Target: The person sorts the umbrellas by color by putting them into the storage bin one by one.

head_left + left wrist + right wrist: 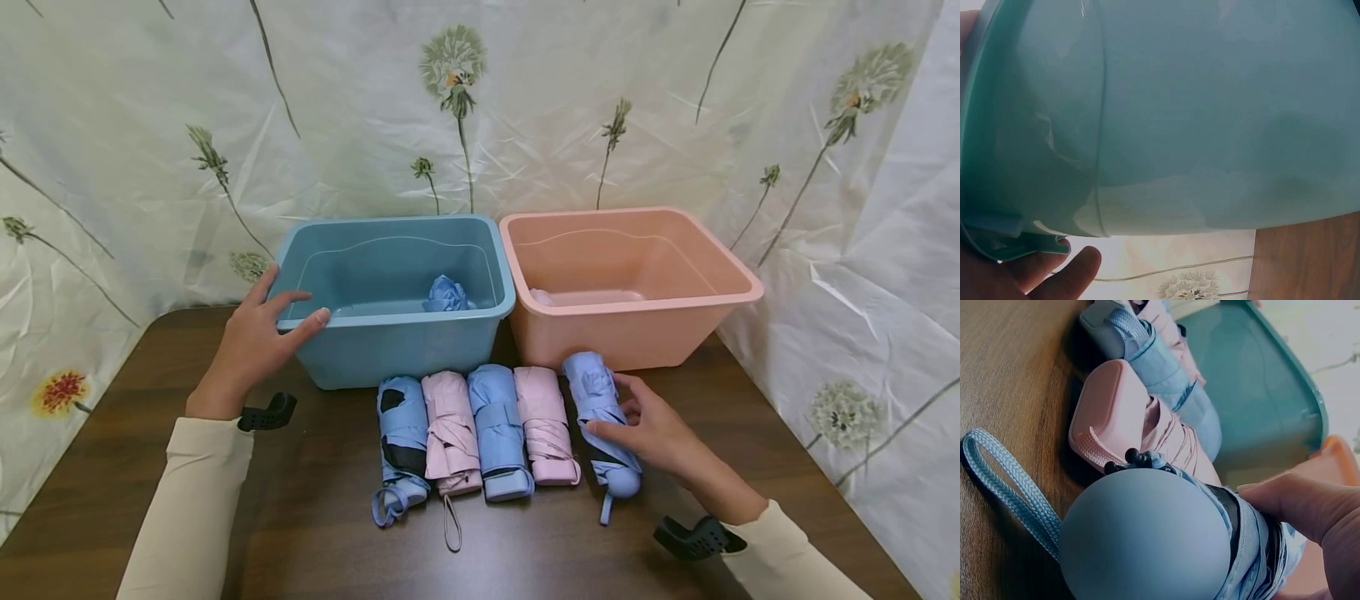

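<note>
A dark brown wooden table (322, 517) stands before a dandelion-print cloth (540, 108). On it sit 2 bins, a blue bin (397, 348) left of a peach bin (630, 335). In front lie 5 folded umbrellas (498, 429): 3 blue, 2 pink. The left hand (255, 337) grips the blue bin's rim; the right hand's (663, 429) thumb and fingers hold the rightmost blue umbrella (595, 400).

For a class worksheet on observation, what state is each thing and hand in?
Blue bin: upright, open, blue bundle inside.
Pink bin: upright, open, pale item partly visible inside.
Leftmost blue umbrella: folded, lying down.
Left pink umbrella: folded, loop extended.
Middle blue umbrella: folded, lying down.
Right pink umbrella: folded, lying down.
Rightmost blue umbrella: folded, held.
Left hand: gripping blue bin's rim.
Right hand: holding rightmost blue umbrella.
</note>
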Demonstrator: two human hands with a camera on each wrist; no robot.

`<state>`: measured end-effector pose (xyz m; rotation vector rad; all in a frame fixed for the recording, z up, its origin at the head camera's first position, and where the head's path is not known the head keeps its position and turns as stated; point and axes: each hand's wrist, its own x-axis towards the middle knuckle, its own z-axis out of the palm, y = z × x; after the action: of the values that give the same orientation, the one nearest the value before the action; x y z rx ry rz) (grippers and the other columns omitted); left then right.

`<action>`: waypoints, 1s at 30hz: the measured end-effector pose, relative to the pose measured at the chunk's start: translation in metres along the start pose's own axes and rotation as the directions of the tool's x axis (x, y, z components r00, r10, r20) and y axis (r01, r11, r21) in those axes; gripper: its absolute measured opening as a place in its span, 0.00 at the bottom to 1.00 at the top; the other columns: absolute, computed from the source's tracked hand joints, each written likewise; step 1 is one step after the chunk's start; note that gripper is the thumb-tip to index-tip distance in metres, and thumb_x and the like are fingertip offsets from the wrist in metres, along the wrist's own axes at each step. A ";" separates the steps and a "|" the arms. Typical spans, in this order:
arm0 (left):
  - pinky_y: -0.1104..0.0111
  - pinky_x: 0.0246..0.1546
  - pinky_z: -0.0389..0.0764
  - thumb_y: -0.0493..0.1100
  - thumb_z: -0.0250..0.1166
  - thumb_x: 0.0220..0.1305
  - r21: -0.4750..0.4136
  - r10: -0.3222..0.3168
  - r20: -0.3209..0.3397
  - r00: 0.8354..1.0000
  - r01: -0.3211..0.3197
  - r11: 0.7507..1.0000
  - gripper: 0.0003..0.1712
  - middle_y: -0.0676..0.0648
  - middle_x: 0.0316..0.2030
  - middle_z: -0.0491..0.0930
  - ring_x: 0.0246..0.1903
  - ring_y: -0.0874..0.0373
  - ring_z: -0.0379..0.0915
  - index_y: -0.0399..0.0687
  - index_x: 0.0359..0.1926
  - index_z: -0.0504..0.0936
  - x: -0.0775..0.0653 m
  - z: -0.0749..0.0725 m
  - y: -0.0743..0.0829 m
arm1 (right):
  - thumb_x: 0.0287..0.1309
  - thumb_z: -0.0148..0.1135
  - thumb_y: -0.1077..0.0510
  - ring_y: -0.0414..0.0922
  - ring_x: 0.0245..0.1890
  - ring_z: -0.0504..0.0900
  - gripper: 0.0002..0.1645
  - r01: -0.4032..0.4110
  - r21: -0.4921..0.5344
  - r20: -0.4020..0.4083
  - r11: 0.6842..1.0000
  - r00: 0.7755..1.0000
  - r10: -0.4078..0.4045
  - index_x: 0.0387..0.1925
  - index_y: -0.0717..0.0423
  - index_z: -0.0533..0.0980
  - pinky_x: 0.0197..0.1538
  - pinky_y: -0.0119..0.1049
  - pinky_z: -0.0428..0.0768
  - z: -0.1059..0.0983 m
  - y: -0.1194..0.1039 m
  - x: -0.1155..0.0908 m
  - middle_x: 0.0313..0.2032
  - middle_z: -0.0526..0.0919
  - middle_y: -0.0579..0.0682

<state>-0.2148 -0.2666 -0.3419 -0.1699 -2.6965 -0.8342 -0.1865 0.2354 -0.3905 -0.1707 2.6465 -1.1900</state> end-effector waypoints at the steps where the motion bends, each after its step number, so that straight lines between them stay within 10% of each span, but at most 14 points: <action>1: 0.33 0.58 0.58 0.66 0.58 0.62 -0.002 0.000 -0.001 1.000 0.000 1.000 0.35 0.41 0.75 0.45 0.69 0.33 0.49 0.43 0.57 0.78 0.000 0.000 0.000 | 0.53 0.71 0.44 0.50 0.37 0.77 0.55 0.000 0.005 0.001 1.000 1.000 0.000 0.71 0.61 0.51 0.36 0.39 0.78 0.000 0.000 0.000 0.43 0.76 0.62; 30: 0.33 0.58 0.58 0.66 0.58 0.62 -0.009 -0.011 -0.001 1.000 0.011 1.000 0.36 0.42 0.75 0.44 0.69 0.33 0.49 0.44 0.58 0.78 0.001 0.000 -0.001 | 0.54 0.71 0.49 0.49 0.41 0.81 0.52 0.129 0.088 -0.003 0.988 0.992 -0.129 0.72 0.59 0.52 0.44 0.42 0.80 0.001 -0.033 -0.017 0.44 0.79 0.59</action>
<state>-0.2159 -0.2673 -0.3426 -0.1573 -2.6952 -0.8494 -0.1693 0.2162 -0.3634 -0.3323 2.6085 -1.3428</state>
